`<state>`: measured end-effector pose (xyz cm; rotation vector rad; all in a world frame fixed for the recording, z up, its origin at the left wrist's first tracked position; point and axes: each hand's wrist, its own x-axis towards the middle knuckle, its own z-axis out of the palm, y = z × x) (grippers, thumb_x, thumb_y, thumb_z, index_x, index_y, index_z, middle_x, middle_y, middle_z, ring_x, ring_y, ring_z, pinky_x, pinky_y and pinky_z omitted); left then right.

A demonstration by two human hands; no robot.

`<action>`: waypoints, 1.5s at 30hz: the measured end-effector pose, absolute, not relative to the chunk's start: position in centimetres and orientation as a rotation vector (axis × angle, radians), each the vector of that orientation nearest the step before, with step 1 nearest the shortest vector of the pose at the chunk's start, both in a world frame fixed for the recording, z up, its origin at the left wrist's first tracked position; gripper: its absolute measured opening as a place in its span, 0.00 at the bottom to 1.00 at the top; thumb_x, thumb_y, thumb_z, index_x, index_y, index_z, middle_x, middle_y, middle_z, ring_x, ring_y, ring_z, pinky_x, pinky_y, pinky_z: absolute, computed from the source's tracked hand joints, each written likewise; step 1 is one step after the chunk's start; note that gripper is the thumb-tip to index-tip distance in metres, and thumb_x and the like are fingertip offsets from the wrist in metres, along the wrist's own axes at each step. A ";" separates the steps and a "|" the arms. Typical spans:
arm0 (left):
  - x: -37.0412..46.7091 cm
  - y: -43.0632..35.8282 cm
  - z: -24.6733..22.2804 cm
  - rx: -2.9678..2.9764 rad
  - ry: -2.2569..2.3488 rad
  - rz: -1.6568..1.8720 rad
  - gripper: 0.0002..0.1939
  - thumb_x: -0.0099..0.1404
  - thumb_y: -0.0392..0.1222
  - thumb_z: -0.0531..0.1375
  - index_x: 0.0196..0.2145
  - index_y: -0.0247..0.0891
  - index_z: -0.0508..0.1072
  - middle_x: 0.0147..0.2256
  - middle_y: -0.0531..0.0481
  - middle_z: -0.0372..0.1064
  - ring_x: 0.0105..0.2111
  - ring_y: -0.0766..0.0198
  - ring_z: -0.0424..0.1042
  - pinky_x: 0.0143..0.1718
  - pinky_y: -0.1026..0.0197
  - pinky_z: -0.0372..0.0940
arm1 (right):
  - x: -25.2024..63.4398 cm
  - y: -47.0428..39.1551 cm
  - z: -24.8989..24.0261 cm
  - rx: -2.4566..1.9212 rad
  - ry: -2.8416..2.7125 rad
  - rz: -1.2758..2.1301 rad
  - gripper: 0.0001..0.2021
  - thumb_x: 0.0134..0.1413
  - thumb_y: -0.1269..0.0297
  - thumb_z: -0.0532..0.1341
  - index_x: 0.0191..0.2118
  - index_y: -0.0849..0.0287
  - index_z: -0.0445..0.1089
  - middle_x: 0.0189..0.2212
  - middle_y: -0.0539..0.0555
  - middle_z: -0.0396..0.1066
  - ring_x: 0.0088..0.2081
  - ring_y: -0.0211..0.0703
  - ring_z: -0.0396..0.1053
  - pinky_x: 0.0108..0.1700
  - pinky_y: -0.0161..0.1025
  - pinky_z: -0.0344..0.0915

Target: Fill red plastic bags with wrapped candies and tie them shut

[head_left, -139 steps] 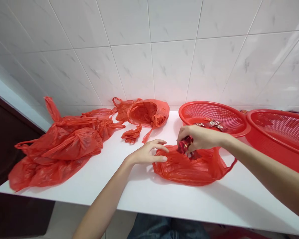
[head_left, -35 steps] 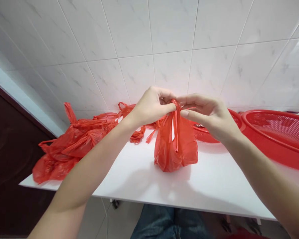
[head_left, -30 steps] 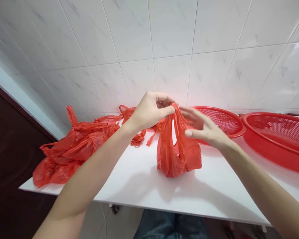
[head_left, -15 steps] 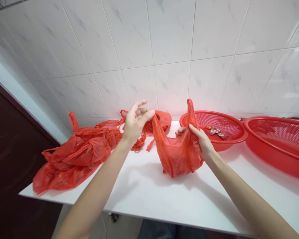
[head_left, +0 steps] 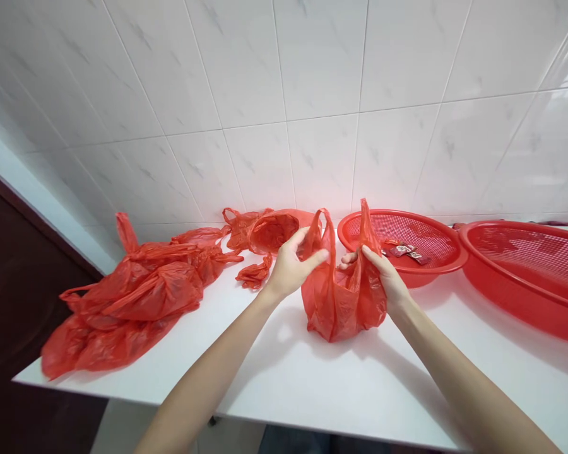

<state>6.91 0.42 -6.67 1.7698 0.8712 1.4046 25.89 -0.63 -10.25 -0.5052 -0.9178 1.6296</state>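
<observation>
A thin red plastic bag [head_left: 343, 309] stands upright on the white table in front of me, its two handles pointing up. My left hand [head_left: 291, 265] is at the bag's left side, with the thumb in front and some plastic between thumb and fingers. On the right side, my right hand [head_left: 381, 271] grips the bag below its right handle, thumb at the front and fingertips showing inside the mouth. What the bag contains, if anything, is hidden.
Filled red bags [head_left: 146, 296] are heaped at the table's left. Behind my left hand lie an open-mouthed red bag [head_left: 274, 232] and a small crumpled one [head_left: 255, 274]. A red basket [head_left: 430, 265] holds several small packets [head_left: 402, 251]; a larger red basket [head_left: 525, 296] stands right.
My left hand has come down and right from the tip of the left handle to the bag's side. That handle now stands up as a loop. My right hand has kept its grip.
</observation>
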 end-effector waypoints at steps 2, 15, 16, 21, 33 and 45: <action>7.4 0.7 -6.2 1.738 0.850 1.470 0.11 0.62 0.46 0.65 0.39 0.36 0.77 0.39 0.46 0.77 0.42 0.57 0.75 0.47 0.57 0.67 | 26.2 -1.0 -10.1 -0.471 -0.855 1.663 0.15 0.45 0.52 0.74 0.27 0.58 0.74 0.27 0.50 0.76 0.30 0.40 0.73 0.35 0.35 0.72; 7.7 0.7 -4.8 1.507 0.677 1.412 0.12 0.59 0.49 0.66 0.32 0.37 0.77 0.30 0.50 0.75 0.32 0.63 0.73 0.35 0.63 0.66 | 26.2 -2.5 -9.3 -0.588 -0.909 1.541 0.16 0.49 0.50 0.72 0.31 0.55 0.70 0.11 0.40 0.50 0.15 0.32 0.47 0.18 0.31 0.52; 7.8 0.6 -4.8 1.528 0.689 1.428 0.11 0.60 0.48 0.65 0.35 0.38 0.77 0.33 0.50 0.76 0.34 0.62 0.74 0.37 0.62 0.67 | 26.2 -2.4 -9.4 -0.608 -0.913 1.518 0.16 0.49 0.50 0.71 0.32 0.56 0.70 0.11 0.39 0.50 0.15 0.31 0.45 0.18 0.31 0.51; 7.6 -0.5 -5.8 1.666 0.745 1.583 0.21 0.59 0.47 0.64 0.50 0.42 0.71 0.47 0.45 0.75 0.51 0.54 0.73 0.54 0.52 0.66 | 26.1 -2.3 -9.7 -0.678 -0.884 1.421 0.16 0.51 0.51 0.70 0.29 0.56 0.67 0.11 0.39 0.47 0.15 0.30 0.44 0.17 0.31 0.49; 7.9 0.0 -5.0 1.757 0.824 1.616 0.15 0.61 0.39 0.63 0.47 0.40 0.72 0.36 0.48 0.76 0.40 0.58 0.77 0.43 0.56 0.72 | 26.1 -2.3 -9.7 -0.734 -0.915 1.293 0.17 0.52 0.48 0.69 0.30 0.57 0.69 0.12 0.40 0.48 0.15 0.30 0.44 0.17 0.30 0.47; 7.7 0.0 -5.9 1.725 0.839 1.466 0.25 0.56 0.48 0.70 0.50 0.40 0.76 0.53 0.43 0.75 0.57 0.49 0.71 0.58 0.50 0.65 | 26.0 -2.1 -10.1 -0.746 -0.845 1.296 0.16 0.52 0.50 0.69 0.28 0.57 0.69 0.11 0.40 0.50 0.15 0.30 0.46 0.19 0.31 0.52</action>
